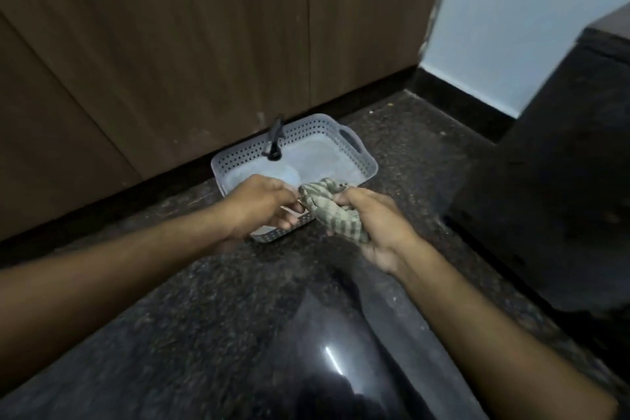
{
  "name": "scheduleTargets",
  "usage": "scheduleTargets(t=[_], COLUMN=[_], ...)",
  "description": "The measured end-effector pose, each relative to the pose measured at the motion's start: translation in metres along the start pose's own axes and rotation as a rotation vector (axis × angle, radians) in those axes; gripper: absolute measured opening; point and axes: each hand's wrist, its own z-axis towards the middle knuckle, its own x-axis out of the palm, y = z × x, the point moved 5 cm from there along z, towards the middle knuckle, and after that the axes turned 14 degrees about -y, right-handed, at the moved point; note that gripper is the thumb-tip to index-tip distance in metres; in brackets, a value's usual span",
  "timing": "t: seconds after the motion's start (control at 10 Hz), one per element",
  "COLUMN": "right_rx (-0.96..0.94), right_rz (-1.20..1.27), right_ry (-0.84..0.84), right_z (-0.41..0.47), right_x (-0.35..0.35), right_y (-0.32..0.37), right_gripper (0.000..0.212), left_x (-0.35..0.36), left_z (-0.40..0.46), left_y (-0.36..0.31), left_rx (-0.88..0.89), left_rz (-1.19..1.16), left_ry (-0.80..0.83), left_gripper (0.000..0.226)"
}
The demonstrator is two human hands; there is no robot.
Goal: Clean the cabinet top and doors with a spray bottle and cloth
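- The cloth (332, 210), striped in grey-green and bunched into a wad, sits in the air just above the near right corner of the basket (358, 155), held between both hands.
- Its long axis runs from upper left to lower right, from the gap between the hands down into the right palm.
- The right hand (373, 225) has most of it: fingers and thumb are curled round the lower bulk, palm turned up and inward, wrist bent back toward the person.
- The left hand (264, 206) comes in from the left, fingers curled, tips meeting the upper left end of the cloth; it seems to pinch that end, though blur makes the contact hard to read.
- Both forearms reach forward and converge over the basket, so either hand is equally near the cloth; the right one carries its weight.
- The spray bottle (274, 143) shows a black trigger head at the far left of the basket, and what looks like its pale body lying in the basket just beyond the left hand, which is the nearer one for picking it up.
- The basket rests on a dark speckled floor (426, 147), close against the brown cabinet doors (204, 27) behind it.
- Judging by this, wiping has not begun; the cloth is only being readied.
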Motion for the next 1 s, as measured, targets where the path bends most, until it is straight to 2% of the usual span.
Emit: scheduleTargets(t=[0.1,0.2,0.3,0.5,0.6,0.7,0.8,0.9,1.0], right_rx=[-0.089,-0.266,-0.456,-0.657,-0.665,-0.571,-0.45,-0.46,-0.753], right_rz=[-0.159,-0.377,-0.551,-0.988,-1.2,-1.5,-1.798,-1.817,-1.654], right_ry=[-0.047,-0.123,-0.18,-0.123,-0.066,0.008,0.083,0.109,0.011], right_z=[0.025,0.063,0.099,0.162,0.188,0.203,0.205,0.205,0.195], right_x=[0.021,0.033,0.04,0.058,0.064,0.057,0.047,0.044,0.043], right_y=[-0.004,0.007,0.03,0.032,0.021,0.002,-0.018,-0.014,0.017], right_gripper=[0.01,0.006,0.015,0.033,0.035,0.038,0.085,0.087,0.068], left_x=[-0.007,0.005,0.03,0.066,0.069,0.073,0.082,0.088,0.084], left_z=[0.015,0.033,0.054,0.094,0.11,0.124,0.132,0.137,0.136], left_y=[0.021,0.019,0.012,0.009,0.02,0.023,0.023,0.027,0.018], left_rx=[-0.022,0.016,0.062,0.059,0.05,0.08,0.142,0.257,0.354], left_rz=[0.069,0.133,0.069,0.067,0.098,0.126,0.202,0.284,0.362], left_ry=[-0.031,-0.014,-0.021,-0.032,-0.032,-0.044,-0.03,-0.025,-0.016], left_gripper=[0.015,0.03,0.048,0.041,0.038,0.042,0.05,0.053,0.065])
